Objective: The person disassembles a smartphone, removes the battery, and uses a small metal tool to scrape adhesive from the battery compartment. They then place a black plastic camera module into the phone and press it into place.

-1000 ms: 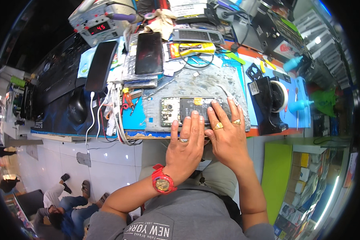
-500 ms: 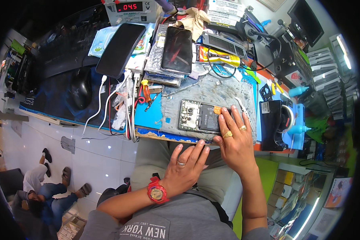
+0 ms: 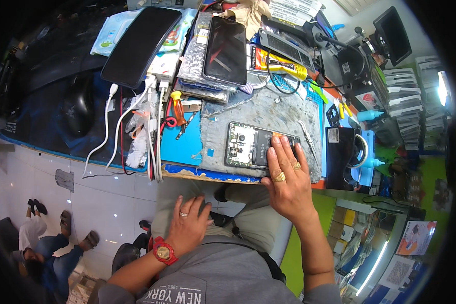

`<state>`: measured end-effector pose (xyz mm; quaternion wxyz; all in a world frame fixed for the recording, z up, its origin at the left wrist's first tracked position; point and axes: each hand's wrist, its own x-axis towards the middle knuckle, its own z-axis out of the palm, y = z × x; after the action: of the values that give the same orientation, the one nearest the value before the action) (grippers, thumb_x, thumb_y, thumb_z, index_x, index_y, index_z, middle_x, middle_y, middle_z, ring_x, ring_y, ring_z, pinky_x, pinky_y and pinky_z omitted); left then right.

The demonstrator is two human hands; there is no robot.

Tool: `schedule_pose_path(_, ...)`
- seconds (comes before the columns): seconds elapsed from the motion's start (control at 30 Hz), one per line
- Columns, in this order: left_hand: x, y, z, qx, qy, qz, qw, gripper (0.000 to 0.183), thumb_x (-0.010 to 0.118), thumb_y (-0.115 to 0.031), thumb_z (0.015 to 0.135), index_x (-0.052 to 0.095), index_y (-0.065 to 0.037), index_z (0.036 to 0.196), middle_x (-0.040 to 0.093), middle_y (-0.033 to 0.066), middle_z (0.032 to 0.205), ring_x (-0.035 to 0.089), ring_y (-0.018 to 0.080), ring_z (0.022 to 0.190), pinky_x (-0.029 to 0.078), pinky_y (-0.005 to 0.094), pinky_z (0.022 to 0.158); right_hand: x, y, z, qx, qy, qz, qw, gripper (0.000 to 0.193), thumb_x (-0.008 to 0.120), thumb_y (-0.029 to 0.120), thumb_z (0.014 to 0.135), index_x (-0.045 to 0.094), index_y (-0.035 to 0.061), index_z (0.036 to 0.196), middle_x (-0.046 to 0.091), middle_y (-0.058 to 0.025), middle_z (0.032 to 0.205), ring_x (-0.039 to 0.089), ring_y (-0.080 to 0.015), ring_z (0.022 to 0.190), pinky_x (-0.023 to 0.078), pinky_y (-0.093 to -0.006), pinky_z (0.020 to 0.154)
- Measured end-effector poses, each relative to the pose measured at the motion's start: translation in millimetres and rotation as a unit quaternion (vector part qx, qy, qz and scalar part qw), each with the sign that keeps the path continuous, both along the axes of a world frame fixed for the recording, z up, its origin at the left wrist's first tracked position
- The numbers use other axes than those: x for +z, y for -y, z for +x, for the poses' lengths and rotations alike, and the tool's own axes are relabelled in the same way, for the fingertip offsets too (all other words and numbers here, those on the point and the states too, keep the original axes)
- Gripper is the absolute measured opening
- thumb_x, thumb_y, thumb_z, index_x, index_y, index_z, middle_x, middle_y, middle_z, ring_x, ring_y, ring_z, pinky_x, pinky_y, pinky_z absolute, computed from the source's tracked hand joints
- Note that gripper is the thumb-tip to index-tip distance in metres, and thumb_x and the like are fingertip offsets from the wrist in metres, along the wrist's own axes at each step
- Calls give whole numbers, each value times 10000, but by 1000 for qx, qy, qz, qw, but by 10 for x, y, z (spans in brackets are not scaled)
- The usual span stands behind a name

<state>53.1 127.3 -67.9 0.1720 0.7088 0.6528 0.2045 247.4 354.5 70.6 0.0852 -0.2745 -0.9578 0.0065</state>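
Note:
A phone with its back cover off lies on a worn grey cloth mat. Its circuit board and camera show on the left, and a black battery fills the middle. Over the phone's right part rests my right hand, open, fingers flat and side by side, hiding that end. Nothing is gripped in it. Away from the bench, my left hand lies open on my thigh, fingers apart and holding nothing. Slim silver tweezers lie just right of the phone.
Behind the mat lie two dark phones, one on a wipes packet, another on stacked pouches. White cables hang over the front edge near an orange-handled screwdriver. A yellow glue tube and blue bottles stand farther right.
My left hand has moved left and down, from near the bench edge onto my thigh. My right hand stays on the phone, its fingers closer together. The whole view has shifted slightly.

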Motion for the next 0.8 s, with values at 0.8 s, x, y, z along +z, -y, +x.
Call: schedule_pose_path(0.8, 617, -457, -6, -82, 24, 173, 981, 451, 780, -301, 1000, 729, -50, 1371, 678, 137, 1425, 621, 310, 1345, 391, 632, 1257, 73, 98, 130, -36, -102, -26, 994, 512, 765, 228, 1018, 674, -21, 1456, 629, -243, 1595, 520, -486, 1550, 332, -661, 1287)
